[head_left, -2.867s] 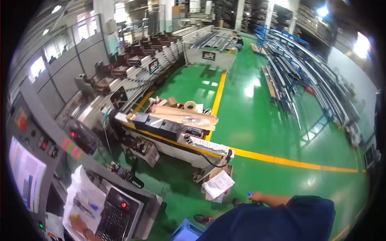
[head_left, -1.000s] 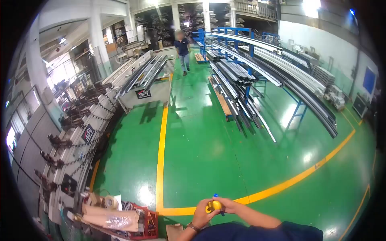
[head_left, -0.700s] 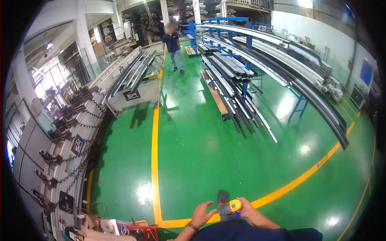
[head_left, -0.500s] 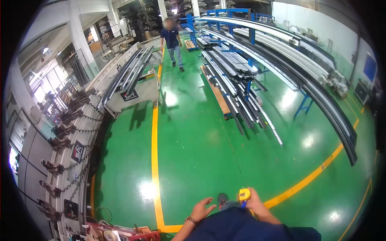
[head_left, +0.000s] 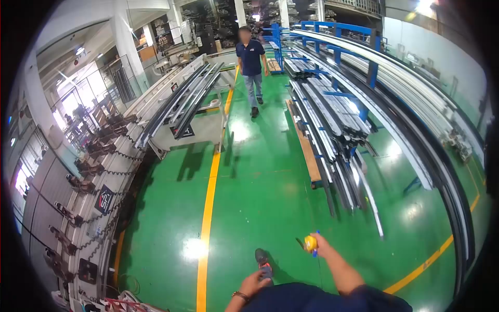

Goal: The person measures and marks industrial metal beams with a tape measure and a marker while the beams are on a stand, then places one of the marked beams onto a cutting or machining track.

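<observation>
In the head view, my right hand (head_left: 323, 246) is closed around a yellow tape measure (head_left: 311, 243) with blue parts, held out over the green floor. A short dark piece sticks out on the tape measure's left side. My left hand (head_left: 254, 284) hangs low in front of my body, with a band on its wrist. Its fingers are loosely bent and apart, and I see nothing in them. One of my shoes (head_left: 263, 260), dark with reddish marks, shows just beyond the left hand.
Long metal profiles (head_left: 332, 112) lie on a blue rack (head_left: 372, 67) to the right, their ends jutting out. A long machine (head_left: 106, 200) with clamps lines the left side. A person (head_left: 252, 65) walks on the green floor (head_left: 260, 208) near the yellow line (head_left: 210, 208).
My right hand has swung forward and outward with the tape measure. My left hand has drawn lower, the person is closer, and the profile rack appears nearer.
</observation>
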`<state>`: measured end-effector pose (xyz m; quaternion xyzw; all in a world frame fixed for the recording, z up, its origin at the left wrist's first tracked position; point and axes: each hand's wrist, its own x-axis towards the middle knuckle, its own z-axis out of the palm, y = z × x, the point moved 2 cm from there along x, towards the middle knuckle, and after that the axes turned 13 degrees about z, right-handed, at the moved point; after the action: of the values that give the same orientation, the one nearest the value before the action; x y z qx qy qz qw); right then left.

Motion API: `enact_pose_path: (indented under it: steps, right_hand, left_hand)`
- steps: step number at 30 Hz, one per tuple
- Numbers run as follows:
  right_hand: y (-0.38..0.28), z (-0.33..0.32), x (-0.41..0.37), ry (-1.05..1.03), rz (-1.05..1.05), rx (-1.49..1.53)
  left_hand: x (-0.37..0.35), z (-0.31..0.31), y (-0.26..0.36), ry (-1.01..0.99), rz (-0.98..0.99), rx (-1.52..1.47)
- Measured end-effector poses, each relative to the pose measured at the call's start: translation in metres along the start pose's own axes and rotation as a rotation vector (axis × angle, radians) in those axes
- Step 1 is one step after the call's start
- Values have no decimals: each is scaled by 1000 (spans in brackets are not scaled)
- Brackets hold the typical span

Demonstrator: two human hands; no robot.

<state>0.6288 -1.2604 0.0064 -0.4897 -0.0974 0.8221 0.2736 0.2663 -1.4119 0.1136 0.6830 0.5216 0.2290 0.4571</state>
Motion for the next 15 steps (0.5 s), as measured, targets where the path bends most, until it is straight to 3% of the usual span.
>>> enact_pose_path:
  steps: [1, 5, 6, 7, 9, 10, 13, 15]
  right_hand:
    - [6, -24, 34, 0, 38, -64]
    - [45, -81, 73, 463, 240, -248]
    - [96, -178, 143, 152, 216, -507]
    - [90, -175, 115, 351, 187, -696]
    - [61, -135, 75, 476, 45, -1083]
    - [45, -117, 62, 508, -5, -1184]
    - [12, -77, 50, 590, -63, -1272]
    - [-2, -84, 93, 585, -15, -1102]
  left_hand:
    - [20, -5, -12, -70, -25, 6]
    - [119, -51, -66, -155, 6, -127]
    - [147, -72, -69, -135, -15, -150]
    - [176, -96, -65, -114, -4, -26]
    - [240, -155, -41, -73, 13, 229]
    - [274, -180, -33, -36, 16, 209]
    - [372, -236, -25, 2, 174, 208]
    - [433, -266, -1, -84, 217, 244]
